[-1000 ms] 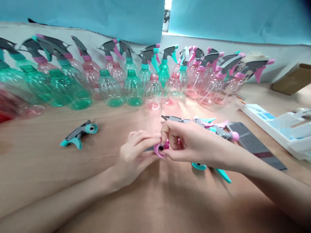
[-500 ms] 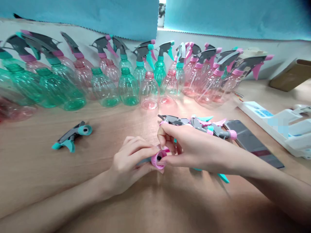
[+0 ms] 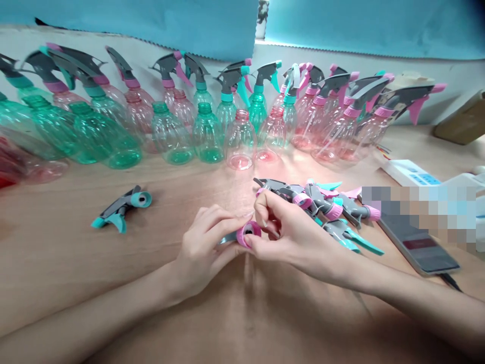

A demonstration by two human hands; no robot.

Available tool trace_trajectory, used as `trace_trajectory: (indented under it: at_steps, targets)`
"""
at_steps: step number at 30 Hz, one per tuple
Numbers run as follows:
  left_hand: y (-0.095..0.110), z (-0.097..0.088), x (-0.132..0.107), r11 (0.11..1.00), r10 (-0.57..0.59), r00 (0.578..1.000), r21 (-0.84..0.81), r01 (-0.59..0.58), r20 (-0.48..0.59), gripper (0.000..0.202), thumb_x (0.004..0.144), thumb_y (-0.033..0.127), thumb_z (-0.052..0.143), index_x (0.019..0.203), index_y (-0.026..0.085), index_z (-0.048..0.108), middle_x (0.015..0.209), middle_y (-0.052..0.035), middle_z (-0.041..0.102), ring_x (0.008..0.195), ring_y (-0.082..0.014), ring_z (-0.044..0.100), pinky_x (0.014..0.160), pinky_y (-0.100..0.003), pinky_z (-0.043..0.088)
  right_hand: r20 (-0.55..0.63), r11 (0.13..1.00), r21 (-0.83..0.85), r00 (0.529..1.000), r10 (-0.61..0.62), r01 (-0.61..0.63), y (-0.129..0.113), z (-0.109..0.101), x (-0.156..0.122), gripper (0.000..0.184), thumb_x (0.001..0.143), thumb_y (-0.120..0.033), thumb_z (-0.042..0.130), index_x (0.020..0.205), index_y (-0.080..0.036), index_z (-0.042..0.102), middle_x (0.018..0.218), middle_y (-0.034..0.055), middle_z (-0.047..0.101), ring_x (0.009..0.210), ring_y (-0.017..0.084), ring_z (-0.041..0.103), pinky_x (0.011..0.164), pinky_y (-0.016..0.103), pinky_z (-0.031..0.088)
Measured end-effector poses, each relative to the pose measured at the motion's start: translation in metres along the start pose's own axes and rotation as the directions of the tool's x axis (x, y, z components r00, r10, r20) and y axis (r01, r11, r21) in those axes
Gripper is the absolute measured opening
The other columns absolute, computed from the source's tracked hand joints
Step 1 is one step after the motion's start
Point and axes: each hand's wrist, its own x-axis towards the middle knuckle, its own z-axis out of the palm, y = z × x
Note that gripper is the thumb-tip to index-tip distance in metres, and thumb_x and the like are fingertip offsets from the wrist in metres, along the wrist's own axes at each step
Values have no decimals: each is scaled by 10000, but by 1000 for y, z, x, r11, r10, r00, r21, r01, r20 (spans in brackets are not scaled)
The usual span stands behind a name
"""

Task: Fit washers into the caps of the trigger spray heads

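Note:
Between my hands is a trigger spray head with a pink screw collar, its open end turned up toward me. My left hand is closed around its body, which is mostly hidden by the fingers. My right hand has its thumb on the collar's rim and its other fingers curled in beside it. Just beyond the right hand lies a pile of grey, pink and teal spray heads. To the left, one teal and grey spray head rests alone on the table.
Across the back stand clear green bottles and pink bottles, several topped with spray heads. A phone with a cable lies at the right, near a white power strip. A brown box sits at the far right.
The whole view has shifted, so the bottles and spray heads appear further right. My right hand has moved slightly, its thumb still at the pink collar. The left hand keeps its hold.

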Motion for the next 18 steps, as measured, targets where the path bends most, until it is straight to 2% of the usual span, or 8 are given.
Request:
trace_trajectory:
  at_steps: [4, 6, 9, 12, 15, 18]
  targets:
    - [2, 2, 1, 1000, 26, 999, -6, -26, 37, 165, 931, 312, 530, 1030, 184, 560, 854, -33, 637, 770, -156, 572, 676, -312, 421, 119, 974, -226, 993, 26, 1, -9, -13, -1, 292, 716, -156, 631, 751, -231, 351, 639, -100, 414, 556, 68, 373, 474, 214, 311]
    - [2, 2, 2, 999, 19, 999, -33, -18, 50, 160, 934, 309, 524, 1022, 181, 561, 864, -34, 638, 790, -158, 570, 690, -310, 429, 135, 942, -334, 990, 35, 12, -12, -17, -1, 275, 709, -162, 632, 763, -229, 371, 646, -97, 421, 557, 69, 365, 470, 216, 305]
    - [1, 2, 2, 998, 0, 999, -64, 3, 42, 155, 936, 292, 520, 1032, 178, 560, 896, -46, 630, 814, -158, 564, 708, -303, 448, 83, 914, -403, 996, -16, 48, -11, -15, 0, 285, 690, -164, 635, 748, -230, 363, 632, -102, 422, 538, 64, 363, 456, 213, 300]
    - [1, 1, 1, 998, 4, 1000, -57, -2, 26, 158, 942, 281, 510, 1049, 176, 559, 909, -54, 623, 811, -157, 559, 700, -299, 454, -10, 911, -404, 996, -93, 81, -5, -6, 0, 334, 675, -176, 641, 704, -233, 313, 607, -104, 422, 523, 64, 368, 448, 218, 291]
    - [1, 1, 0, 1000, 4, 1000, -26, -4, 13, 169, 947, 291, 500, 1065, 184, 556, 895, -46, 623, 792, -153, 557, 687, -297, 443, -87, 916, -395, 989, -120, 76, -1, 1, 1, 327, 690, -171, 608, 672, -235, 288, 599, -92, 386, 527, 72, 357, 466, 233, 293]
    - [1, 2, 0, 1000, 7, 1000, 2, -7, 8, 152, 944, 296, 508, 1039, 188, 558, 883, -35, 628, 781, -148, 559, 685, -296, 423, -54, 917, -396, 996, -76, 49, -2, -2, 0, 297, 704, -188, 605, 689, -234, 312, 607, -91, 405, 530, 73, 372, 464, 228, 300]
